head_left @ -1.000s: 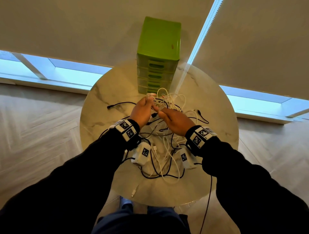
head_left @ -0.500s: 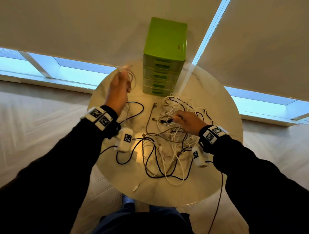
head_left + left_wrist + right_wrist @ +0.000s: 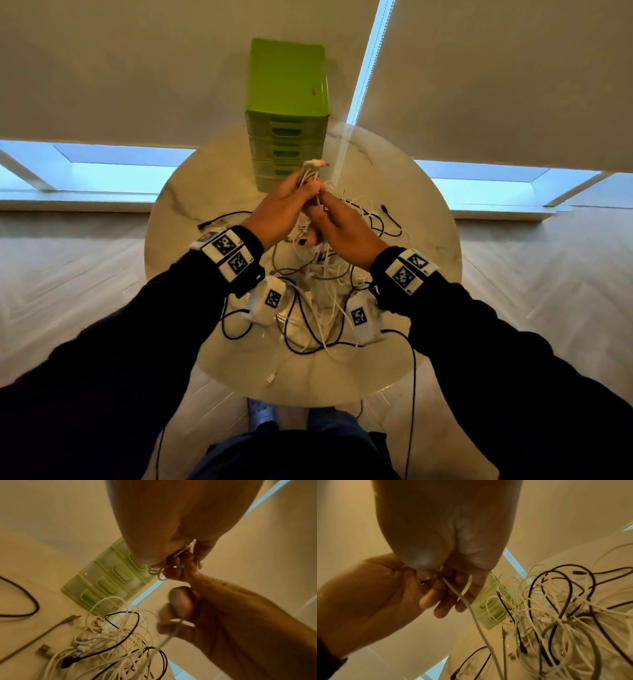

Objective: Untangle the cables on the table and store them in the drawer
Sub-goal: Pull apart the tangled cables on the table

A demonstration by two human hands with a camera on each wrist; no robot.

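Both hands meet above the table's middle, in front of the green drawer unit [image 3: 287, 113]. My left hand [image 3: 279, 209] grips a folded bundle of white cable [image 3: 310, 171], its loops sticking up past the fingers. My right hand [image 3: 337, 224] pinches the same white cable [image 3: 471, 609], which trails down to the pile. A tangle of white and black cables [image 3: 318, 291] lies on the round marble table [image 3: 428, 219] under the hands; it shows too in the left wrist view [image 3: 109, 639] and the right wrist view [image 3: 556, 615]. All drawers [image 3: 109, 582] look closed.
A loose black cable [image 3: 222, 219] lies at the table's left, another black cable [image 3: 390, 222] at the right. A white plug end [image 3: 272, 377] lies near the front edge. A black lead [image 3: 412, 394] hangs off the table's front right to the floor.
My left hand, raised far left with the white cable half a second ago, has come back to the centre. My right hand has lifted off the pile and joined it on that cable.
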